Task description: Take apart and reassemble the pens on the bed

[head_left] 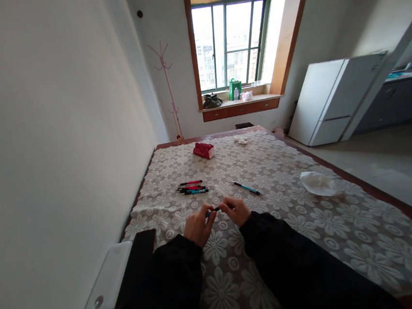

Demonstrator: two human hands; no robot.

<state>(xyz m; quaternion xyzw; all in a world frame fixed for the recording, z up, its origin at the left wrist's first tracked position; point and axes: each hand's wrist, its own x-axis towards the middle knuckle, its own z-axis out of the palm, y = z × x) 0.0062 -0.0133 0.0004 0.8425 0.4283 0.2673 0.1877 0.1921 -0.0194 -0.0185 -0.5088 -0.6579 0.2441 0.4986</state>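
Over the near middle of the table, my left hand (198, 223) is closed around the blue part of a pen (216, 209). My right hand (236, 211) pinches the pen's black end, so both hands are on it; much of it is hidden by the fingers. Just beyond them on the left lies a small pile of pens (194, 188), red, black and blue. A single blue pen (246, 188) with black ends rests at a slant beyond my right hand.
A floral tablecloth (223, 293) covers the table. Farther back sits a red tissue pack (203, 150). Crumpled white paper (318, 183) lies to the right, with a smaller white scrap (241, 142) behind. At the left edge, by the wall, are a white device (109, 280) and a dark flat object (142, 245).
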